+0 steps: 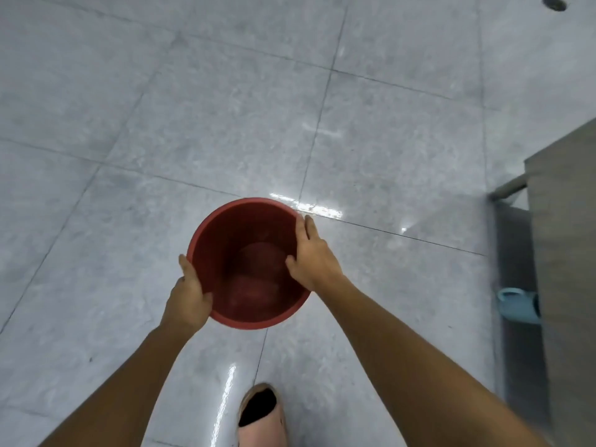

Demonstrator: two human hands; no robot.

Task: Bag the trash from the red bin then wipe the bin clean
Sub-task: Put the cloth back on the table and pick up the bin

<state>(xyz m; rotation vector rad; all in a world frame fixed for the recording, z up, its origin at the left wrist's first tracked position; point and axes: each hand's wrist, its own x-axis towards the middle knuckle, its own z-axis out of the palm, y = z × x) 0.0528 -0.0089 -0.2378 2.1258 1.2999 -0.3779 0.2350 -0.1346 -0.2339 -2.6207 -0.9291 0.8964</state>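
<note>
Head view: glossy grey tiled floor

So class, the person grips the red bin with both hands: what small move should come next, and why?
Probably set the red bin down on the tiled floor. It looks empty, and both the left hand and right hand clasp its rim, so neither is free to wipe.

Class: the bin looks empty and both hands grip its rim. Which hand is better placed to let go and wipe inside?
Probably the right hand: its thumb already hooks inside the bin, while the left hand clasps the near rim from outside and could keep steadying it. No cloth shows.
</note>
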